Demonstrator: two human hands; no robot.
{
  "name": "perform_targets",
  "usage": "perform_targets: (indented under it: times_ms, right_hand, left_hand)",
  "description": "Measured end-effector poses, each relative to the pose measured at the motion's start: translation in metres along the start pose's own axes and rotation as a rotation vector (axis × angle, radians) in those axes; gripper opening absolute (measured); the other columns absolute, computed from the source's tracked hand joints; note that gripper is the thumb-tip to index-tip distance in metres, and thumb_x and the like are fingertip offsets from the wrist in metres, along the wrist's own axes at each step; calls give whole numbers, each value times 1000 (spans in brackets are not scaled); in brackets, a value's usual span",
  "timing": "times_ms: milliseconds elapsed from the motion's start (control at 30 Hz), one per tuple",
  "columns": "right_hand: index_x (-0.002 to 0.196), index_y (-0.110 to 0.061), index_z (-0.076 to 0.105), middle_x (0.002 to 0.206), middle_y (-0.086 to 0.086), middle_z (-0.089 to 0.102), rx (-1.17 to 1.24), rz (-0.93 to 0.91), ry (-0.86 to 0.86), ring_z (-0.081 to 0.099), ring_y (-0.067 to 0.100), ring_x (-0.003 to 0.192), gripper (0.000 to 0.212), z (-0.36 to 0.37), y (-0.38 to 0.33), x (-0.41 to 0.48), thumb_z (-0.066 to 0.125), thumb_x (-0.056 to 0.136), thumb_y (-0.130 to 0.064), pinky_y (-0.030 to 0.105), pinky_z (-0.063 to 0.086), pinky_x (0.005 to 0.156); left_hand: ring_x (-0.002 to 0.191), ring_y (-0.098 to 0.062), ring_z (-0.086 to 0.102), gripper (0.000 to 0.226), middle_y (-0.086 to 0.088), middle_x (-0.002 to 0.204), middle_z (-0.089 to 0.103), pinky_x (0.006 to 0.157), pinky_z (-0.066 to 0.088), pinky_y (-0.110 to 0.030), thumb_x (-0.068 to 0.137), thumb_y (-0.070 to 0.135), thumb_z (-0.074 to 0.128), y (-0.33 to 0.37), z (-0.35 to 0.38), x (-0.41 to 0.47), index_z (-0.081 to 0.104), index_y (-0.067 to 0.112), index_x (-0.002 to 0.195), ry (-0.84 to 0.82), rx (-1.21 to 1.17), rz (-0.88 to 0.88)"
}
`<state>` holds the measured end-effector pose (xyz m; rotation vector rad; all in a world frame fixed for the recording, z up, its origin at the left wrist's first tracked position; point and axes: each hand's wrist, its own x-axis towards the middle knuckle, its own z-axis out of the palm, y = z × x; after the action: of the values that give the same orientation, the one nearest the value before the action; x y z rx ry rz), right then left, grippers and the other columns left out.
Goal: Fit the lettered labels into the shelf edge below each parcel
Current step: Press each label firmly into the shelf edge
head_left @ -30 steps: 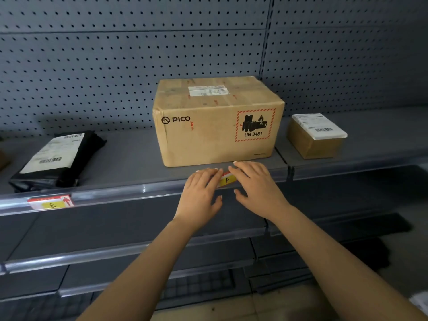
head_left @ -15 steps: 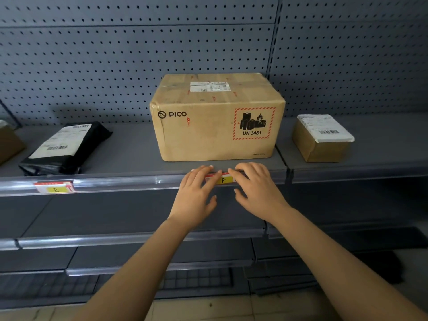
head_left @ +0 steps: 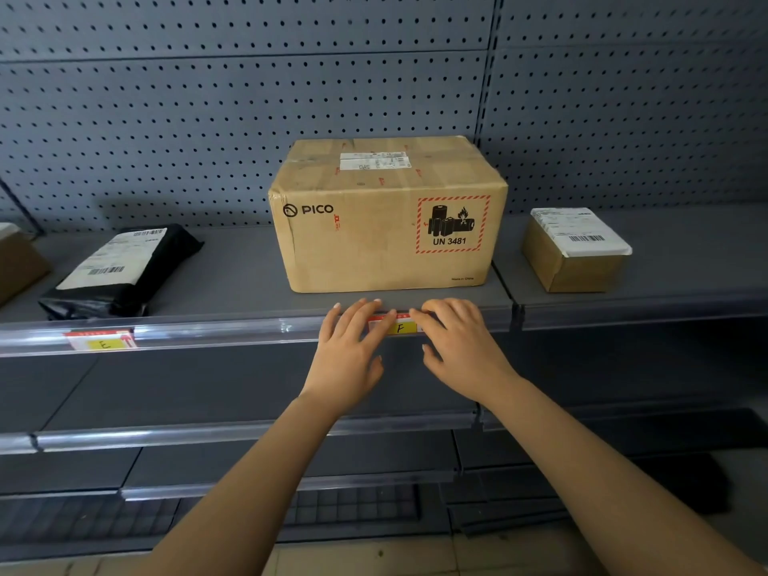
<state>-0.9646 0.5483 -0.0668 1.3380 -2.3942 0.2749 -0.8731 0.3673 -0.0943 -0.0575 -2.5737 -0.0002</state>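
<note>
A yellow and red label marked F [head_left: 400, 326] sits in the clear strip of the shelf edge [head_left: 232, 331], right below the big PICO cardboard box [head_left: 386, 214]. My left hand [head_left: 349, 355] presses the label's left end with straight fingers. My right hand [head_left: 461, 347] presses its right end the same way. A label marked E [head_left: 102, 340] sits in the strip further left, below a black mailer bag [head_left: 120, 270].
A small brown box with a white sticker [head_left: 575, 249] stands on the shelf to the right. Part of another carton [head_left: 16, 264] shows at the far left. Grey pegboard backs the shelf, and lower shelves lie beneath.
The F label has gone from tilted to lying flat in the strip. Both hands stay on its ends, slightly further apart.
</note>
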Motion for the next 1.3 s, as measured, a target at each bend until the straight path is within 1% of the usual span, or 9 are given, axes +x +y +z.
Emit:
perform_targets:
  times_ms: [233, 367, 467, 567, 700, 900, 1033, 1133, 1300]
  right_hand:
    - [129, -12, 49, 119, 6, 53, -5, 15, -19, 46, 25, 111, 51, 2, -2, -2, 64, 81, -17, 42, 37, 96]
    - [132, -14, 46, 120, 5, 52, -2, 22, -23, 46, 24, 111, 54, 3, -2, -3, 63, 81, -17, 42, 36, 98]
    - [130, -13, 48, 121, 6, 52, -3, 28, -22, 46, 26, 111, 52, 3, -4, -3, 64, 81, -16, 43, 36, 98]
    - [129, -13, 49, 121, 7, 52, -9, 35, -25, 45, 26, 112, 50, 4, -5, -2, 63, 81, -16, 42, 35, 98]
    - [127, -12, 51, 119, 7, 53, 2, 40, -18, 47, 26, 110, 50, 5, -5, -1, 64, 80, -13, 43, 37, 96]
    - [122, -12, 55, 113, 7, 55, 7, 46, -5, 48, 26, 106, 47, 6, -5, 0, 66, 77, -10, 43, 38, 94]
    - [120, -13, 56, 112, 6, 55, 0, 48, 4, 48, 26, 106, 43, 3, -6, 2, 64, 78, -11, 42, 37, 94]
    - [123, -13, 55, 111, 5, 56, -9, 33, 19, 48, 26, 104, 46, 1, -6, 4, 64, 77, -11, 43, 37, 93]
    - [125, -12, 55, 110, 6, 56, -18, 25, 0, 48, 27, 104, 51, 4, -7, 3, 66, 76, -9, 44, 38, 92]
  left_hand:
    - [134, -30, 32, 76, -12, 141, 45, 111, 14, -52, 68, 15, 76, 0, 3, -2, 48, 18, 139, -14, 55, -1]
    - [137, -29, 29, 79, -11, 146, 40, 112, 15, -52, 68, 16, 74, 1, 3, -6, 44, 16, 141, -13, 64, 6]
    - [139, -28, 26, 79, -11, 149, 37, 112, 13, -53, 68, 16, 75, 0, 4, -8, 44, 15, 141, -15, 85, 7]
    - [139, -28, 26, 79, -11, 148, 38, 111, 15, -55, 67, 16, 75, -1, 4, -8, 46, 15, 140, -26, 96, 4]
    - [136, -30, 31, 77, -12, 145, 42, 110, 17, -57, 65, 11, 75, -1, 5, -5, 48, 14, 138, -12, 88, 2]
    - [137, -31, 30, 80, -14, 144, 41, 109, 18, -59, 63, 10, 76, -2, 9, -6, 48, 13, 138, -28, 94, 4]
    - [137, -30, 29, 81, -12, 146, 40, 110, 17, -58, 64, 11, 73, -2, 6, -7, 45, 13, 140, -22, 91, 13]
    - [138, -27, 29, 81, -10, 147, 40, 110, 20, -57, 65, 11, 70, -3, 5, -8, 43, 10, 141, -19, 95, 18]
    - [138, -27, 28, 84, -11, 148, 39, 110, 19, -58, 63, 12, 76, -6, 6, -8, 45, 9, 140, -46, 122, 20]
